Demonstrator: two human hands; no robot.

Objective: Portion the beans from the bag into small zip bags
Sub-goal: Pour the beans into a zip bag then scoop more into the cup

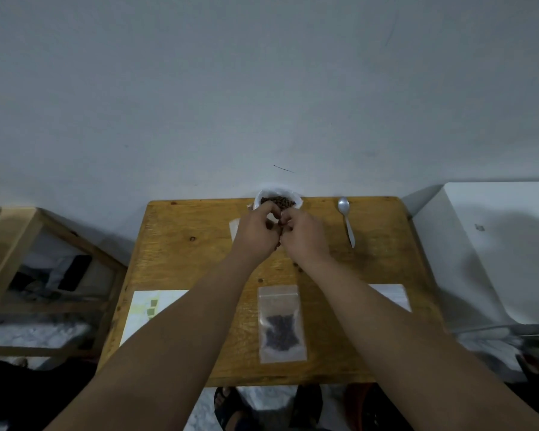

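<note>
An open clear bag of dark beans (277,199) stands at the far edge of the wooden table (184,250), against the wall. Just in front of it my left hand (257,231) and my right hand (305,234) meet, fingers pinched together on a small zip bag (280,236). Only a sliver of it with dark beans shows between the fingers. A second small zip bag (282,325) lies flat near the front edge, beans in its lower half, between my forearms.
A metal spoon (346,219) lies to the right of the bean bag. Something flat and white (234,228) pokes out beside my left hand. White sheets lie at the front left (143,309) and front right (392,295). A wooden shelf (44,275) stands left, a white appliance (495,244) right.
</note>
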